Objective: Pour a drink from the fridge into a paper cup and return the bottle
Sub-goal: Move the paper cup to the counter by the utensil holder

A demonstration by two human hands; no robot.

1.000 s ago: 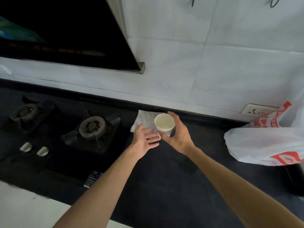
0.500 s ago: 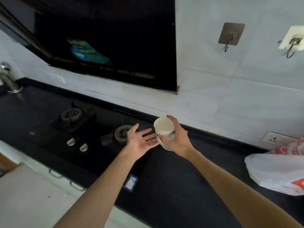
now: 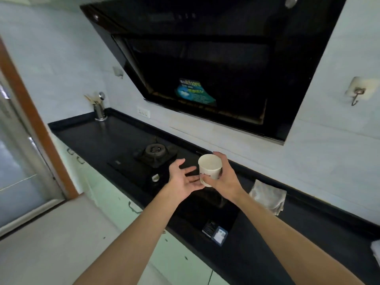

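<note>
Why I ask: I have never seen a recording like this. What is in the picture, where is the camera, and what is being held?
There is no machine here. A person wears a wide-angle camera on the head, looking forward and down, so the two bare arms reaching in from the bottom are their own. The right hand grips a white paper cup by its side, held above the black counter. The left hand is open, palm up, just beside the cup. No drink shows inside the cup. On the counter are a gas burner, a crumpled pale cloth and, at the far end, a metal utensil holder. A black range hood hangs on the wall above.
</note>
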